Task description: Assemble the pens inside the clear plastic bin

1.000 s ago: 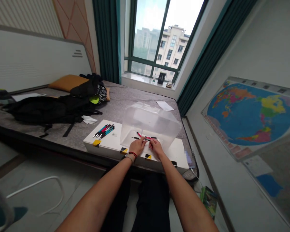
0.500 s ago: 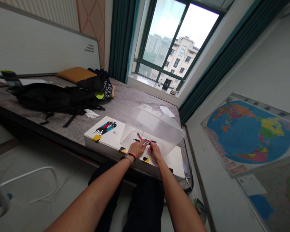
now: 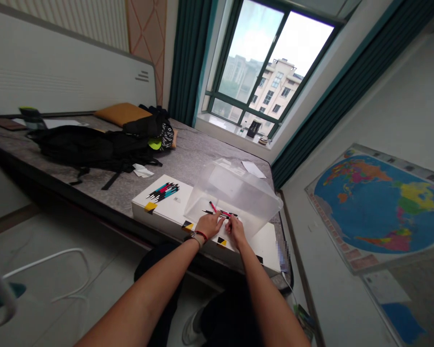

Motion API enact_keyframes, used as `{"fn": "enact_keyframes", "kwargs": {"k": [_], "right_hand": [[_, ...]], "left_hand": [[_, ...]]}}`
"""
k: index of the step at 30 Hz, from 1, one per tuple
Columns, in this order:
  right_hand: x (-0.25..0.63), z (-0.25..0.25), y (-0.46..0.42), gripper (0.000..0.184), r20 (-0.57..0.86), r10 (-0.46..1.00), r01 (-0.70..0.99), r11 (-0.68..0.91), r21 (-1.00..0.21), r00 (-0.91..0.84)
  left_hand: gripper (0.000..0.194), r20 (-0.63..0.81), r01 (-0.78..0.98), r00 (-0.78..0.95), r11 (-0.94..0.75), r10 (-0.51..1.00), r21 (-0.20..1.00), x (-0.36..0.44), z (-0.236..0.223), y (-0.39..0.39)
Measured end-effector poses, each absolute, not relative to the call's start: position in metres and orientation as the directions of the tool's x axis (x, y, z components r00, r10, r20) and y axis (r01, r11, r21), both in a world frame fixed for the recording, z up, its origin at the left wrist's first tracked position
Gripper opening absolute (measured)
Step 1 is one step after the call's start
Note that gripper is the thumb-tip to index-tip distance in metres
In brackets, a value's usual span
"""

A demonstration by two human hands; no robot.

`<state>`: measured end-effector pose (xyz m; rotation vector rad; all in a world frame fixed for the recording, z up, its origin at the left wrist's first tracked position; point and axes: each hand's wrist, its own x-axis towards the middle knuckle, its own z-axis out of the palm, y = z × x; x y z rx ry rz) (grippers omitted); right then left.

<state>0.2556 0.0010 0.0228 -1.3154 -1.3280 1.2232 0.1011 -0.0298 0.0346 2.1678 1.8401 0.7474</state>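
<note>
A clear plastic bin lies tipped on its side on a white box, its open side toward me. At that opening my left hand is closed, its fingertips on a red-and-black pen. Close beside it, my right hand is curled with thumb and fingers pinched at the pen's right end. The fingers partly hide what they grip. Another red pen and a black pen are just beyond my left fingers. Several blue, red and black pens lie in a pile on the box's left part.
The box rests along the edge of a grey-covered bed. A black backpack, crumpled tissue and yellow cushion lie to the left. Behind the bin is white paper. A white cable hangs at the right.
The view has shifted slightly, so everything appears a little further right. Both hands stay together at the bin's opening with the pen; my fingers have moved only slightly.
</note>
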Motion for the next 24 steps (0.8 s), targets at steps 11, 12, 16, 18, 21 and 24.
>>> {"fn": "enact_keyframes", "kwargs": {"k": [11, 12, 16, 18, 21, 24], "right_hand": [[0.2586, 0.0160, 0.0029, 0.045, -0.027, 0.999, 0.054, -0.026, -0.998, -0.027], [0.2580, 0.0165, 0.0023, 0.047, -0.030, 0.999, 0.055, -0.029, -0.998, -0.011], [0.2565, 0.0176, 0.0014, 0.052, -0.014, 1.000, 0.138, -0.012, -0.990, -0.008], [0.2568, 0.0171, 0.0019, 0.050, 0.022, 1.000, 0.203, 0.024, -0.979, -0.014], [0.2578, 0.0158, 0.0027, 0.047, 0.056, 0.998, 0.250, 0.058, -0.966, -0.014], [0.2582, 0.0159, 0.0023, 0.042, 0.031, 0.999, 0.179, 0.036, -0.983, -0.030]], "left_hand": [[0.052, 0.239, 0.866, 0.101, -0.203, 0.966, 0.456, 0.1012, 0.0327, -0.0281], [0.052, 0.239, 0.869, 0.096, -0.198, 0.966, 0.453, 0.1013, 0.0325, -0.0280], [0.053, 0.244, 0.874, 0.081, -0.187, 0.966, 0.449, 0.1009, 0.0326, -0.0283], [0.053, 0.245, 0.875, 0.086, -0.190, 0.966, 0.445, 0.1003, 0.0332, -0.0286], [0.055, 0.241, 0.878, 0.099, -0.198, 0.965, 0.435, 0.0996, 0.0343, -0.0291], [0.056, 0.237, 0.881, 0.098, -0.195, 0.966, 0.431, 0.0994, 0.0349, -0.0296]]}}
